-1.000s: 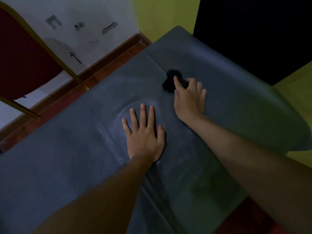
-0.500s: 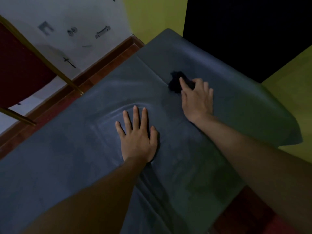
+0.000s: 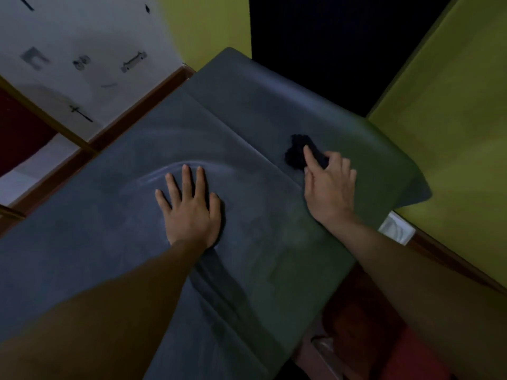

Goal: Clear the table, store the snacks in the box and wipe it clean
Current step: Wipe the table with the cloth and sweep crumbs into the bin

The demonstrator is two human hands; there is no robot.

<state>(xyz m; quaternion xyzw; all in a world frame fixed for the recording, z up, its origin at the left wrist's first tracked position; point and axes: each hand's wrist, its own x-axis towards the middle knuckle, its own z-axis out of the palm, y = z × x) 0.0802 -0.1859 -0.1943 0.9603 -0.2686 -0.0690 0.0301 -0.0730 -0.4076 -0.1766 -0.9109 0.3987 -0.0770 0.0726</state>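
Note:
A grey cloth-covered table (image 3: 96, 242) fills the view. A small dark crumpled rag (image 3: 295, 153) lies on it near the far right side. My right hand (image 3: 327, 185) presses on the rag, fingers bent over it, index finger stretched across its top. Most of the rag is hidden under the fingers. My left hand (image 3: 190, 207) lies flat on the cloth at the middle, fingers spread, holding nothing. Curved wrinkles in the cloth ring its fingertips. No snacks or box are in view.
A red chair with a gold frame (image 3: 22, 127) stands at the left past the table edge. Brown wooden skirting (image 3: 129, 116) runs along the white wall. A yellow-green wall (image 3: 450, 149) is at the right, with a dark opening (image 3: 343, 42) behind the table.
My right hand has slid the rag a little to the right across the cloth. The left hand stays flat in place. The view has shifted slightly.

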